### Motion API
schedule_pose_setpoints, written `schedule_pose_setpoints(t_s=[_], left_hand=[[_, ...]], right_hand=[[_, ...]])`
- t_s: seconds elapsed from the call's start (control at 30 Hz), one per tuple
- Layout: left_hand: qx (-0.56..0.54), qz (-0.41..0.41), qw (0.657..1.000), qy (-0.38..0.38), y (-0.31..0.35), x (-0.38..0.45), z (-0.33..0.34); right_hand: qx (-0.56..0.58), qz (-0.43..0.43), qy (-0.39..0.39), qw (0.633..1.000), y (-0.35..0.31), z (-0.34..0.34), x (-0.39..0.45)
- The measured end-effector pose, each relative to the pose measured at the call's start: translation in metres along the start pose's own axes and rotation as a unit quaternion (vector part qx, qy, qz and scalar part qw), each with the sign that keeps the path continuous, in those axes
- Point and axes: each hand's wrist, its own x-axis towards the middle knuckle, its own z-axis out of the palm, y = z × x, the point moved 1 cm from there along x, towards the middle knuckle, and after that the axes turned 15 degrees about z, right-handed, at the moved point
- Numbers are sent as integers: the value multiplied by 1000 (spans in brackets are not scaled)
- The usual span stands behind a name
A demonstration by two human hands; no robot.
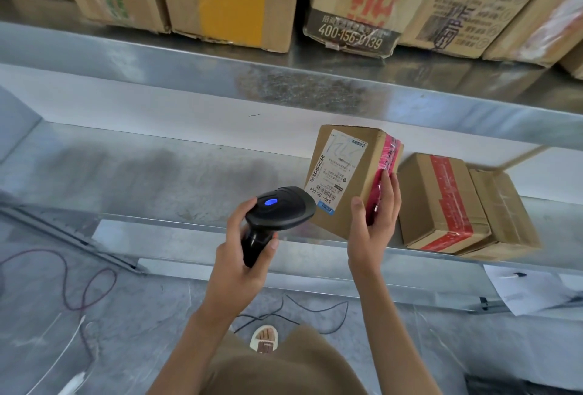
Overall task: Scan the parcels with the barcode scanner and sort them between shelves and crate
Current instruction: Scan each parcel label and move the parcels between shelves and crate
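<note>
- Fingers of the left hand (243, 256) are curling round the black handheld barcode scanner (277, 211).
- Right hand (373, 221) is gripping the brown cardboard parcel (347, 173), pink-taped, over the metal shelf (157, 173).

I see a black scanner (279, 210) with blue light, brown parcel (347, 173) with pink tape, white label, grey shelf (157, 167).

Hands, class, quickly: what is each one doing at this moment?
Left hand: fingers curled round the handle of the black barcode scanner.
Right hand: grips the labelled cardboard parcel at its pink-taped edge.
</note>
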Motion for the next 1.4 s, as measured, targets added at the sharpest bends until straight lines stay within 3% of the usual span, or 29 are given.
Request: schedule_pose_setpoints(t_s=[0.47, 0.7, 1.07, 1.4], left_hand=[[-24, -4, 1000, 17, -1, 4, 7], [-93, -6, 995, 28, 14, 20, 37], [-169, 36, 982, -75, 59, 20, 143], [-208, 58, 956, -196, 123, -8, 288]], right_hand=[[20, 15, 2, 1000, 2, -6, 1], [47, 10, 52, 997, -3, -40, 2], [98, 21, 175, 980, -8, -161, -3], [87, 83, 322, 939, 21, -332, -33]])
